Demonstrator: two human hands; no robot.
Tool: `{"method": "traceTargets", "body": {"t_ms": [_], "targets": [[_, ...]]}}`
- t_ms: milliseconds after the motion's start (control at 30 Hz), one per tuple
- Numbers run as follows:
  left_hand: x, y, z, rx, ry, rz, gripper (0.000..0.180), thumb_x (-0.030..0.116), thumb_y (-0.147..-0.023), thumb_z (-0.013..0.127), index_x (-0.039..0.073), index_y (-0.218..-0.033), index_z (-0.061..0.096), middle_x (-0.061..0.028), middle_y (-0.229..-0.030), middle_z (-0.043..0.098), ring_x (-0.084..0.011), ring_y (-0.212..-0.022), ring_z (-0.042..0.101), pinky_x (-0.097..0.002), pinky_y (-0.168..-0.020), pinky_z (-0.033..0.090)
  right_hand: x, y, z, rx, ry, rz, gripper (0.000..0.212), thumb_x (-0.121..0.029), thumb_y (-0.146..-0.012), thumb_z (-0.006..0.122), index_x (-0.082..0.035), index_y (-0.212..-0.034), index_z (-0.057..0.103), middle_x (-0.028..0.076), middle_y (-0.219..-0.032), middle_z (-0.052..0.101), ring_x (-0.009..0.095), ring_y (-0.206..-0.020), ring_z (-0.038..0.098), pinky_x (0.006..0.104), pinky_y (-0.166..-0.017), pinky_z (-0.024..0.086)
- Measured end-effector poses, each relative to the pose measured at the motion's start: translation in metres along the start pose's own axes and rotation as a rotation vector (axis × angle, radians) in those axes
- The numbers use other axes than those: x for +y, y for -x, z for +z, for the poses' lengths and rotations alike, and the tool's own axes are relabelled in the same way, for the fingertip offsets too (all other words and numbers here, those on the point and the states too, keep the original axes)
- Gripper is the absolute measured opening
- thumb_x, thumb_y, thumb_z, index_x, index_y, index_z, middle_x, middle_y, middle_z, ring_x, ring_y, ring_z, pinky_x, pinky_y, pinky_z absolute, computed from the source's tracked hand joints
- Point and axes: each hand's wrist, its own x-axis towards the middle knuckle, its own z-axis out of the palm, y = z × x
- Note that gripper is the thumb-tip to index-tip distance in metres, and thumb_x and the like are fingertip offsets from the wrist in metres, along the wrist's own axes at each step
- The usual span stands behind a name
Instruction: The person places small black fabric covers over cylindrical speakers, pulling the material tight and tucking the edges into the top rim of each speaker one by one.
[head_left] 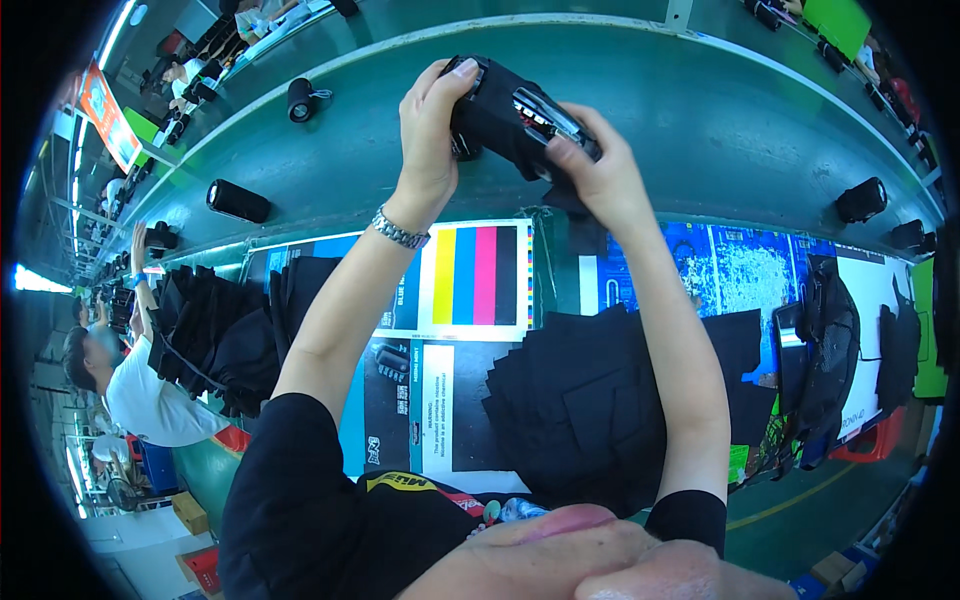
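Observation:
Over the green bench, I hold up a black cylinder-shaped speaker (500, 112) between both hands, tilted down to the right. Black fabric covers much of its body, and a shiny panel shows through a gap near its right end. My left hand (428, 130), with a metal watch above the wrist, grips the left end, thumb on top. Around the right end close the fingers of my right hand (603, 165), slightly blurred. Below my hands lies a fanned stack of black fabric pieces (580, 400), and another black fabric pile (225, 325) is at the left.
Black speakers stand or lie on the bench (720, 130): one far left (301, 100), one at left (238, 201), one at right (861, 200). Printed sheets (475, 275) cover the near side. Dark mesh material (830, 330) lies right. A co-worker (160, 390) sits at left.

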Motion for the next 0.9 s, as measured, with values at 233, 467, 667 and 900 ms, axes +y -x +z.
{"method": "traceTargets", "body": {"t_ms": [233,467,667,900], "targets": [[0.003,0.002,0.014,0.033,0.294,-0.030,0.070,0.066,-0.086,0.046,0.002,-0.114,0.055,-0.0102,-0.100,0.063,-0.0200,-0.096,0.059,-0.0327,-0.088,0.047,-0.014,0.017,0.027,0.176,0.062,-0.108,0.050,-0.029,-0.070,0.082,0.004,-0.101,0.061,0.011,-0.078,0.066,0.013,-0.066,0.065,0.0249,-0.059,0.051],[0.003,-0.003,0.031,-0.325,0.626,-0.126,0.096,0.079,-0.078,0.042,-0.005,-0.123,0.047,-0.0140,-0.093,0.061,-0.0248,-0.085,0.059,-0.0358,-0.081,0.051,-0.022,0.019,0.018,0.025,-0.324,0.106,0.044,-0.040,-0.083,0.068,0.004,-0.083,0.065,0.005,-0.070,0.062,0.007,-0.061,0.056,0.0213,-0.054,0.043],[-0.001,0.013,0.054,-0.078,0.384,-0.119,0.080,0.070,-0.084,0.045,-0.005,-0.111,0.053,-0.0141,-0.092,0.062,-0.0224,-0.084,0.061,-0.0335,-0.078,0.052,-0.018,0.018,0.027,0.246,-0.046,-0.043,0.044,-0.038,-0.081,0.070,0.005,-0.080,0.063,0.006,-0.064,0.061,0.011,-0.057,0.057,0.0253,-0.053,0.045],[-0.018,0.017,0.054,-0.064,0.559,-0.277,0.076,0.071,-0.084,0.044,-0.001,-0.105,0.056,-0.0141,-0.100,0.063,-0.0209,-0.095,0.060,-0.0327,-0.085,0.050,-0.024,0.008,0.002,0.192,0.080,-0.040,0.042,-0.034,-0.073,0.079,0.005,-0.082,0.065,0.009,-0.064,0.063,0.011,-0.059,0.059,0.0265,-0.054,0.048]]}}
